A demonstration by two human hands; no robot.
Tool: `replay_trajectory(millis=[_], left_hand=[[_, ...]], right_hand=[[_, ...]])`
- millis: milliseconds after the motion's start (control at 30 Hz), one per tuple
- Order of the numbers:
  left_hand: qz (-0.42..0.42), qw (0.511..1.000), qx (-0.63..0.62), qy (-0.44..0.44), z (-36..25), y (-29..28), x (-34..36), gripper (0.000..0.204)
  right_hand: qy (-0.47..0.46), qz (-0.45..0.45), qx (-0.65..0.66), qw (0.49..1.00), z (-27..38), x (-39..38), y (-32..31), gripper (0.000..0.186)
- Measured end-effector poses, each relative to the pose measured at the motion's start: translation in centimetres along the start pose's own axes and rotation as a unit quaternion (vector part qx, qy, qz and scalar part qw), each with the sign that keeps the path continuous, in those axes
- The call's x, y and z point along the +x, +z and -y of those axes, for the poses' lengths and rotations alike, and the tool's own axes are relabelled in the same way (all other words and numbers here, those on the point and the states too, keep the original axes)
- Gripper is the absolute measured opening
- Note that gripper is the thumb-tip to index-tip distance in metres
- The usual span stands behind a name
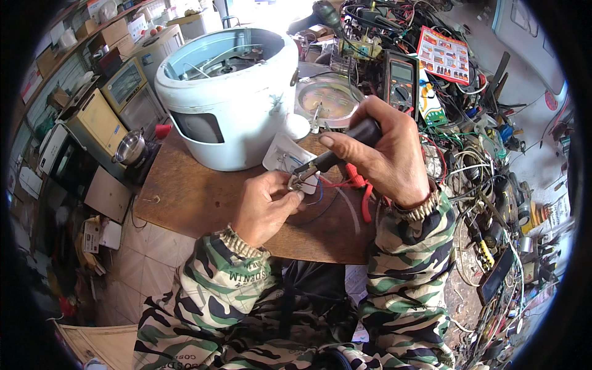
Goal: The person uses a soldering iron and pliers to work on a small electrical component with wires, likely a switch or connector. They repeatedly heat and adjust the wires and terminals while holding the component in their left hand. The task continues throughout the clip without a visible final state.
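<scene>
Pinches wired metal part (pixel 296 184) in left grip (pixel 265 205), clasps black-handled tool (pixel 366 132) in right grip (pixel 391 157), near front edge of bench (pixel 185 191), with wiring (pixel 336 184) seemingly part-done and unenclosed.

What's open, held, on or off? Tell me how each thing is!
Left hand: pinching a small part
Right hand: gripping a black-handled tool
Small part: held at the tool's tip
Pale round shell: upright, open on top
Multimeter: on or off unclear
Black slab: lying among cables, dark
</scene>
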State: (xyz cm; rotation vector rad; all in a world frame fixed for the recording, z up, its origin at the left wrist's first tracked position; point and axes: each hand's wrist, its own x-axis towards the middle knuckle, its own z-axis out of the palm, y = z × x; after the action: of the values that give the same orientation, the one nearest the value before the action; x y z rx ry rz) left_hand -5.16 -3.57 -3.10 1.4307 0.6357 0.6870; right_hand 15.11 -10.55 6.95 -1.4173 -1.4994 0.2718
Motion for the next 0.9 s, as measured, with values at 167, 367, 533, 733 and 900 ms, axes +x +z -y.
replay_trajectory(millis=[167, 367, 533, 733, 900], left_hand=[[-0.027, 0.953, 0.268, 0.140, -0.1, -1.4, 1.1, 0.023], [-0.005, 0.851, 0.465, 0.243, -4.9, -0.3, 2.3, 0.026], [0.002, 0.773, 0.561, 0.296, -7.1, -0.3, 4.3, 0.027], [0.038, 0.695, 0.634, 0.335, -8.6, 1.7, 6.4, 0.031], [0.010, 0.794, 0.495, 0.354, -6.6, 0.8, 7.5, 0.022]], right_hand=[[0.096, -0.016, 0.139, 0.986, -0.4, -1.0, -1.1, 0.025], [0.156, -0.078, 0.327, 0.929, -6.4, -1.5, -2.5, 0.026], [0.214, -0.127, 0.374, 0.893, -8.7, -1.1, -2.7, 0.030], [0.278, -0.157, 0.369, 0.873, -9.5, -2.1, -4.5, 0.033], [0.300, -0.137, 0.414, 0.848, -10.5, -1.1, -3.6, 0.038]])
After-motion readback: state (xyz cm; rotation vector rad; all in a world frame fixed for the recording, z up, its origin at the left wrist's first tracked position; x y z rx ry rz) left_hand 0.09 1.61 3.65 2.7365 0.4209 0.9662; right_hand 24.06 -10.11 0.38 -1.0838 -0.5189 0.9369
